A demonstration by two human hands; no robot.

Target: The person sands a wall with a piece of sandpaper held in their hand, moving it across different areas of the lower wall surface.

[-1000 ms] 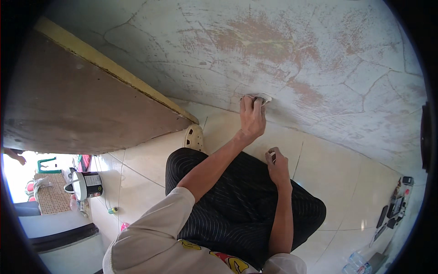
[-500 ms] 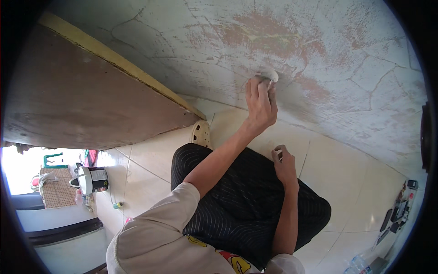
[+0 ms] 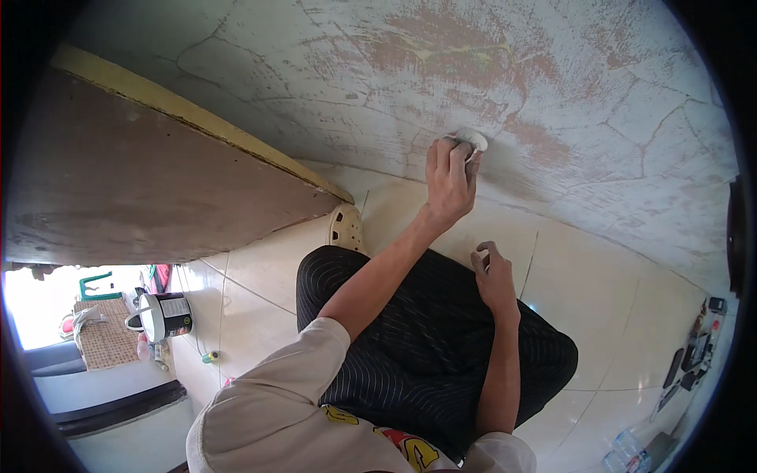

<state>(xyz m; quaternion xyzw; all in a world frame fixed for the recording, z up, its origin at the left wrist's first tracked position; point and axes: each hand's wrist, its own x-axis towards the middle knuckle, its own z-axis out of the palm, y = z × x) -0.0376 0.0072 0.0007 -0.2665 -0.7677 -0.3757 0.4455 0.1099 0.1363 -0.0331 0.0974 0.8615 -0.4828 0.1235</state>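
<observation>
My left hand (image 3: 451, 178) reaches forward to the low part of the wall (image 3: 315, 79). Its fingers are closed on a pale, rounded piece of sandpaper (image 3: 475, 140), pressed flat against the surface; most of it is hidden behind the fingers. Around it the wall is whitish and scuffed, with reddish-brown worn patches and thin cracks. Over my right knee hangs my right hand (image 3: 494, 277), empty, its fingers loosely bent and apart.
A brown wooden panel (image 3: 173, 173) with a yellowish edge slants in from the left. A beige clog (image 3: 344, 227) stands by my left knee on the tiled floor (image 3: 268, 272). A bucket (image 3: 167, 317) lies farther left. Tools (image 3: 694, 355) and plastic bottles (image 3: 627, 449) are at the right.
My left hand has slid the sandpaper a little down and to the right along the wall. The view has shifted slightly. My right hand stays over the knee.
</observation>
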